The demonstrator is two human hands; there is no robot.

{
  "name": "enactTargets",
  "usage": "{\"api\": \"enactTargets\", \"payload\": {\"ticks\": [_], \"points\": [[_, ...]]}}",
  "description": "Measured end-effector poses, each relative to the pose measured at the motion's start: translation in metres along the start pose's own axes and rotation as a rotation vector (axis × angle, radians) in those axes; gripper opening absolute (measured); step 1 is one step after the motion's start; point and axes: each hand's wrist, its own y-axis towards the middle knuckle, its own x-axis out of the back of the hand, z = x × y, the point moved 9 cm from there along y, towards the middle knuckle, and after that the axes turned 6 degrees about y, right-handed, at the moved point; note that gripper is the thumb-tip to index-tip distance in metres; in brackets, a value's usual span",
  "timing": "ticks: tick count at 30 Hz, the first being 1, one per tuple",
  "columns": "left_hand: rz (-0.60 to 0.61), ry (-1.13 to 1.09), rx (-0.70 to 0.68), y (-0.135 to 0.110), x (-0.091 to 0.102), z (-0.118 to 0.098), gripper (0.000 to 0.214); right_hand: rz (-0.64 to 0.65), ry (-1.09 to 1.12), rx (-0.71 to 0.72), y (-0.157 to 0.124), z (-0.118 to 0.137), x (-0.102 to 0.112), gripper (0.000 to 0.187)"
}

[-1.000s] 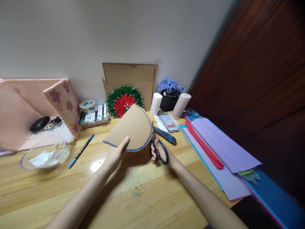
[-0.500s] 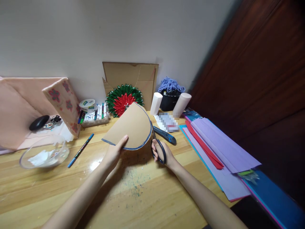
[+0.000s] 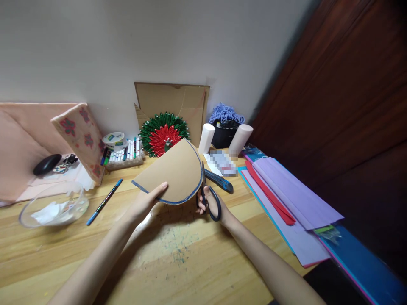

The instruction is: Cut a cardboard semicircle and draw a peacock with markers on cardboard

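A half-round piece of cardboard point(image 3: 173, 171) with a dark blue line along its curved edge is held above the table. My left hand point(image 3: 148, 201) pinches its lower left side, thumb on top and fingers hidden underneath. My right hand point(image 3: 214, 203) grips black-handled scissors point(image 3: 216, 205), fingers through the loops. The scissors' blades point away from me and lie against the right end of the curved edge. Behind the scissors, a blue and black utility knife point(image 3: 219, 181) rests on the table.
Left on the wooden table point(image 3: 178, 271) are a clear bowl point(image 3: 22, 218), a blue marker point(image 3: 104, 202) and a box of markers point(image 3: 124, 161). A red and green ribbon piece point(image 3: 159, 133) leans on cardboard point(image 3: 171, 97) at the back. White rolls point(image 3: 207, 139) and purple sheets point(image 3: 295, 190) are right.
The cardboard has turned slightly, its left corner moving left and its top point right. The scissors' handles have spread apart. My view has shifted a little.
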Motion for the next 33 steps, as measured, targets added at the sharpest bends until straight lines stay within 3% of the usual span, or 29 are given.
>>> {"api": "enactTargets", "payload": {"ticks": [12, 16, 21, 33], "points": [[-0.021, -0.055, 0.053, 0.003, 0.001, 0.011, 0.052, -0.095, -0.192, -0.002, -0.006, 0.007, 0.006, 0.063], [-0.04, -0.072, 0.062, 0.004, 0.006, 0.014, 0.049, -0.061, -0.151, 0.01, -0.003, 0.004, 0.005, 0.063], [0.025, -0.02, 0.122, 0.005, 0.009, 0.019, 0.047, -0.01, -0.082, 0.055, 0.001, 0.001, 0.003, 0.064], [0.026, 0.007, 0.114, 0.009, 0.018, 0.017, 0.036, -0.074, -0.152, -0.033, -0.001, -0.001, 0.006, 0.062]]}}
